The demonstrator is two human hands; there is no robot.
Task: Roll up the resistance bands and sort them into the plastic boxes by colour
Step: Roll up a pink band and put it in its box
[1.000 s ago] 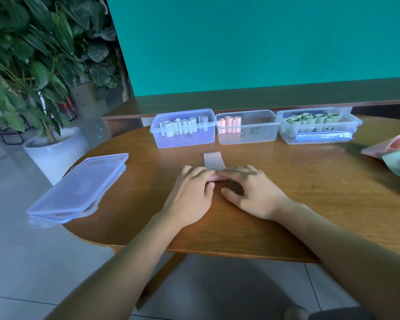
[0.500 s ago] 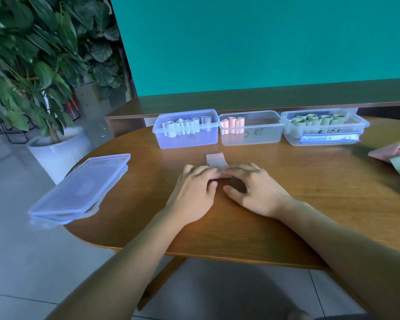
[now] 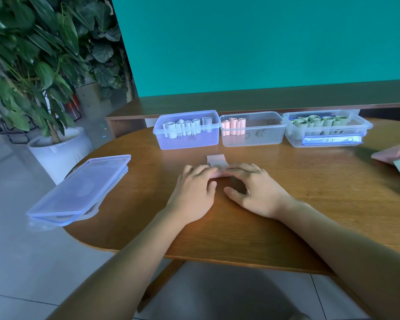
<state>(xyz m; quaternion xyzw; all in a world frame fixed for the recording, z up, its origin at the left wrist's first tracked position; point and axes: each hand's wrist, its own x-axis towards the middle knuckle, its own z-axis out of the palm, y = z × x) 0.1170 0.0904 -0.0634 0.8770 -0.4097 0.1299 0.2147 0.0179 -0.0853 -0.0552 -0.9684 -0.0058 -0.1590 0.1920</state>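
Teal wall fills the top of the frame, with a wooden ledge below it and the round wooden worktop [image 3: 286,204] across the middle. I have lined three lidless plastic boxes along the far edge, in the upper centre, so each colour has its own place within reach: the blue-tinted box [image 3: 187,139] on the left holds pale grey-white rolls, the clear middle box [image 3: 259,137] holds a few pink rolls stood on end at its left side, and the right box [image 3: 328,138] holds green rolls.

My left hand [image 3: 194,192] and right hand [image 3: 256,190] lie side by side at the centre of the frame, fingertips nearly meeting, fingers laid fairly flat on top of the pink band [image 3: 216,161] I am rolling. The rolled part sits under my fingertips and is mostly hidden; a short flat tail sticks out beyond them toward the boxes. I press with both hands so the roll stays even across its width and does not spring open. With so little tail left, I judge this roll is nearly finished and belongs in the middle box.

Stacked lids [image 3: 79,192] rest at the left edge of the worktop, overhanging it, out of my way. More unrolled bands [image 3: 397,158], pink and green, wait at the right edge of the frame. A potted plant [image 3: 32,65] stands at upper left.
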